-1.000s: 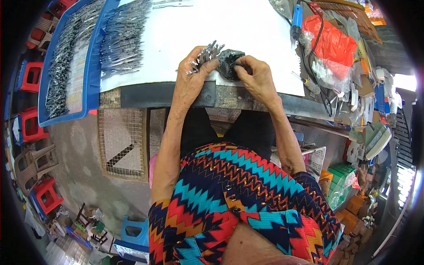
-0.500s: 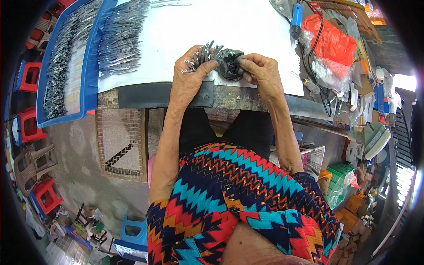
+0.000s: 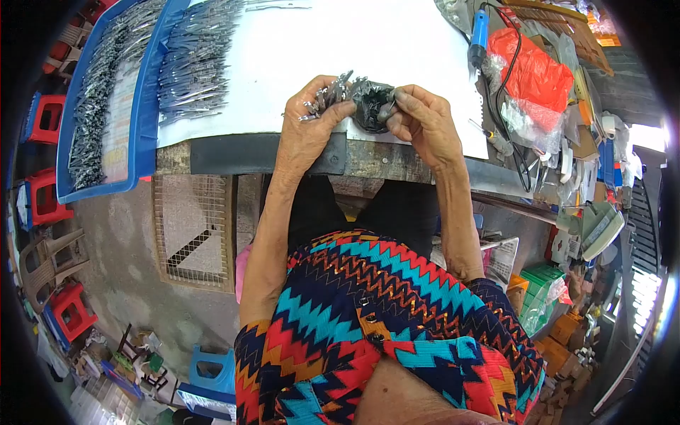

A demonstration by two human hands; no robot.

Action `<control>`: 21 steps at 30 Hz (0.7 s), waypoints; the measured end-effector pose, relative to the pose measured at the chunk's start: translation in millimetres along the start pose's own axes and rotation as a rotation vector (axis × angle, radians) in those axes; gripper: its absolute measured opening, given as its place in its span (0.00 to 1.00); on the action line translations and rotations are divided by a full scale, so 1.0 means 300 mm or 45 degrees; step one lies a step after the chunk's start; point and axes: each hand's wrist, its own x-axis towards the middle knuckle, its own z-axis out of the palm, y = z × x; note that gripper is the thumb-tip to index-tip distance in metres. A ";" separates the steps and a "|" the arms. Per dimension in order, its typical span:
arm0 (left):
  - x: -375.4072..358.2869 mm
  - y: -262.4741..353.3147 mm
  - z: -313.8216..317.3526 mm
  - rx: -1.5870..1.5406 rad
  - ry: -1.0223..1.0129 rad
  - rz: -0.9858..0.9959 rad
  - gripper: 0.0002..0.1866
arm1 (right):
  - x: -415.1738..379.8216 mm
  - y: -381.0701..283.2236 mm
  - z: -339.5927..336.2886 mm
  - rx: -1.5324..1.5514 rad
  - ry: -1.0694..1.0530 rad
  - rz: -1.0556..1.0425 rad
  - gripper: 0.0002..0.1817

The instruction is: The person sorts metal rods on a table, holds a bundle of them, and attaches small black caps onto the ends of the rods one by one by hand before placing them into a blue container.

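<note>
Several thin metal sticks (image 3: 333,92) bristle from the left hand (image 3: 301,117), fingers curled round the bunch, and I have a black bag (image 3: 368,108) just beside it, between both hands, near the front edge of the white surface (image 3: 340,39). Over on the right hand (image 3: 432,127), thumb and fingers press together at the bag's rim; I can't tell what they pinch. Left, a blue tray (image 3: 148,113)!
</note>
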 end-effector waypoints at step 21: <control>-0.003 -0.002 -0.004 0.007 0.010 -0.010 0.12 | -0.001 -0.084 0.106 -0.717 0.178 -0.334 0.10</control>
